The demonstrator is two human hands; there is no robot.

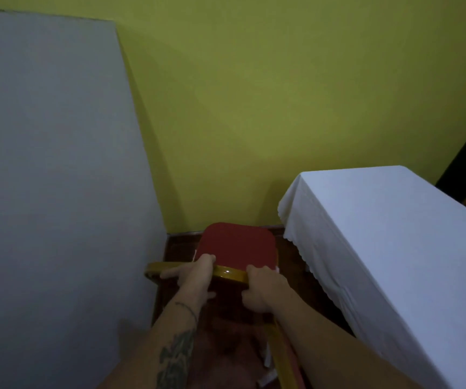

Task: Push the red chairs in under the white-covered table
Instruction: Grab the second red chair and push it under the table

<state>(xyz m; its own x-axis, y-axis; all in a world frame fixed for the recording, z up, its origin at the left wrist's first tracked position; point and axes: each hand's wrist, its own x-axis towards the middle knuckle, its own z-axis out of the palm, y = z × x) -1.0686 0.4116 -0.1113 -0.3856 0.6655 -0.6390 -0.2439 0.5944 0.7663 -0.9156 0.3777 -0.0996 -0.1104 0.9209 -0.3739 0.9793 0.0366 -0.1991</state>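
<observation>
I have both hands on the gold top rail of a red chair [237, 247]: my left hand [194, 272] is curled over the rail near its left end, my right hand [260, 287] is wrapped round it near the right end, thumb underneath. The chair stands on the dark floor [178, 242] in front of me, its seat pointing away toward the yellow wall [254, 108], in the gap between a grey panel [52, 164] on my left and the white-covered counter [394, 234] on my right. The counter's long edge runs away from me alongside the chair, so the seat points past its near corner, not under it. I judge the chair must swing right before it can slide in, with my right hand nearer the cloth as the pivot. I can read no labels or writing anywhere.
</observation>
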